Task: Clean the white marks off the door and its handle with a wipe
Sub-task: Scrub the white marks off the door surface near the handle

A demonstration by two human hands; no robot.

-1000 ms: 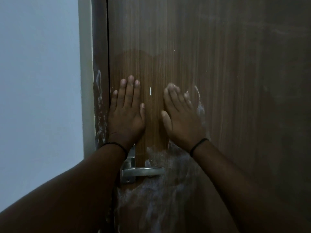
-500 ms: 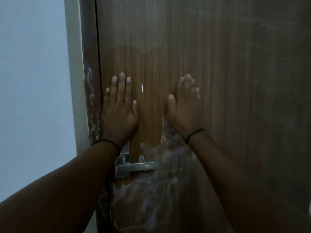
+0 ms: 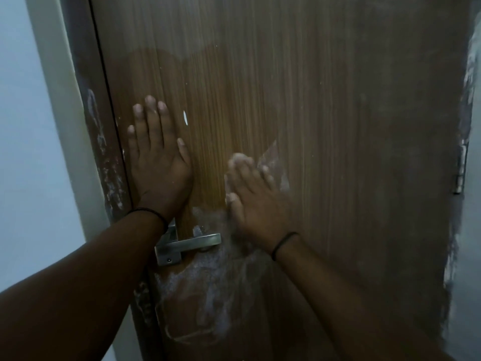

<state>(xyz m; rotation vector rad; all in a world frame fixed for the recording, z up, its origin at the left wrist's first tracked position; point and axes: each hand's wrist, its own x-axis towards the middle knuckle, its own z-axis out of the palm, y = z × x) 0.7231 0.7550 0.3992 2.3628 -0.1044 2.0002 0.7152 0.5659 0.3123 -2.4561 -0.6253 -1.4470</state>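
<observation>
Change since earlier frame: right hand (image 3: 256,201) has slid down and left toward the handle; left hand (image 3: 158,162) unmoved.
Left hand: flat, fingers spread, pressed on the door (image 3: 338,126) above the handle (image 3: 191,243); holds nothing.
Right hand: flattened against the wood, blurred; wipe (image 3: 273,162) pinned beneath its fingers.
White marks (image 3: 205,290): heaviest below and beside the handle; more on the frame (image 3: 104,152).
Judgement: keep firm, even pressure, overlap strokes downward, then fold the wipe around the lever.
</observation>
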